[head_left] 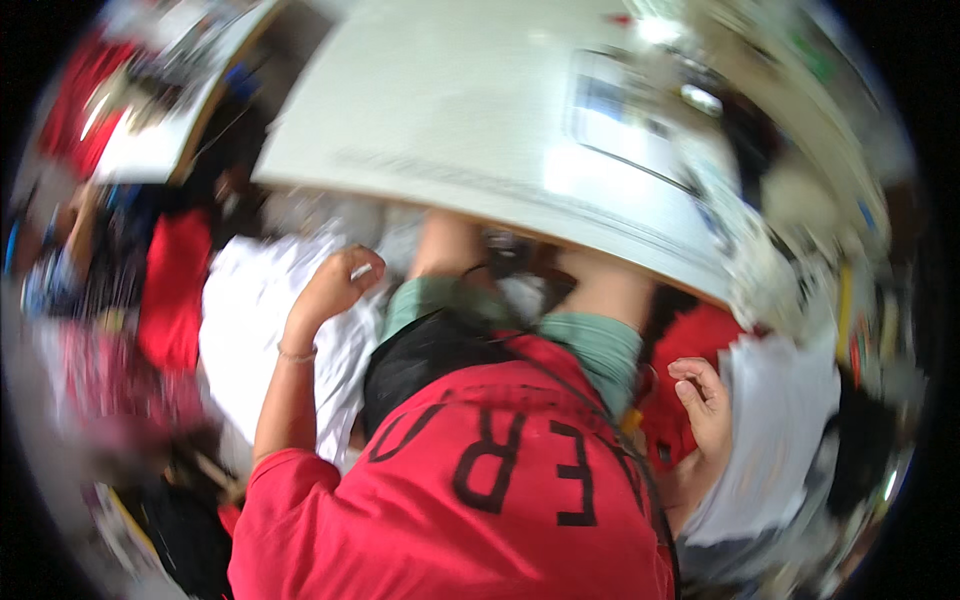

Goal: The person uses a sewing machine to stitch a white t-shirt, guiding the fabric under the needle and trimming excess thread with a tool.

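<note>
I look down on a broad, smooth white table (430, 130) filling the far middle of a cluttered room, with a second, smaller white table (150, 142) at far left and a co-worker's hand (85, 198) just on its near side; much of the right edge is blurred. Nearer than the big table, a heap of crumpled white cloth (255, 330) lies at left, behind and around my left grip (338, 282) as I see it. At right, a bunched bright red cloth (690, 335) shows beside my right grip (708, 405), and a layered pile of flat white fabric (775, 430) lies just right of it. My left grip is half open, fingers loosely curled and empty; my right grip is likewise partly open, thumb apart from bent fingers, also empty. Whether either touches fabric, I cannot tell.
</note>
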### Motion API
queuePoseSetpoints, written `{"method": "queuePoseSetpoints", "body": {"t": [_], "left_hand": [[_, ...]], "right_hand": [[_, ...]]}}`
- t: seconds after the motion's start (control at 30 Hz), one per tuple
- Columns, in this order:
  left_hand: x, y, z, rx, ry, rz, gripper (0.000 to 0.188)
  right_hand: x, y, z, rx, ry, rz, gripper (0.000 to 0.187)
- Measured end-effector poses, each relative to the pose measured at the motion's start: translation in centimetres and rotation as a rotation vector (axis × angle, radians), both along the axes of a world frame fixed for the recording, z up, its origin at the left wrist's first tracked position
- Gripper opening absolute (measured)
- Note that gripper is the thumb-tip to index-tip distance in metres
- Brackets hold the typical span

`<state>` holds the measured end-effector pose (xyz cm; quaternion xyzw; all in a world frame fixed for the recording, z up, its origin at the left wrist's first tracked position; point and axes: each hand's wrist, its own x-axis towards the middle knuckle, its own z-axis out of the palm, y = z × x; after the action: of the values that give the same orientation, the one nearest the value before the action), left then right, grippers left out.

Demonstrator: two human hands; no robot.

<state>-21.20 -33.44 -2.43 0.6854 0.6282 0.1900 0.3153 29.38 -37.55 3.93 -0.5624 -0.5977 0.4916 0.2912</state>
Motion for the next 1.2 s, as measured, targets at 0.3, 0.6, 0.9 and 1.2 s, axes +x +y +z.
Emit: {"method": "queuePoseSetpoints", "body": {"t": [0.3,0.6,0.9,1.2], "left_hand": [[-8.4,-16.6,-10.5,0.216,0.622,0.678,0.047],[-7.5,-11.6,-8.6,0.478,0.378,0.685,0.011],[-0.4,-7.3,-4.1,0.686,0.108,0.495,0.013],[-9.1,-8.2,-10.3,0.110,0.408,0.625,0.042]], "right_hand": [[-23.1,13.1,0.2,-0.189,0.009,0.858,0.021],[-32.9,12.6,-6.0,-0.312,0.082,1.039,0.025],[-39.1,9.2,-13.4,-0.216,0.026,1.151,0.051],[-35.4,10.5,-15.5,-0.493,0.022,0.952,0.052]]}}
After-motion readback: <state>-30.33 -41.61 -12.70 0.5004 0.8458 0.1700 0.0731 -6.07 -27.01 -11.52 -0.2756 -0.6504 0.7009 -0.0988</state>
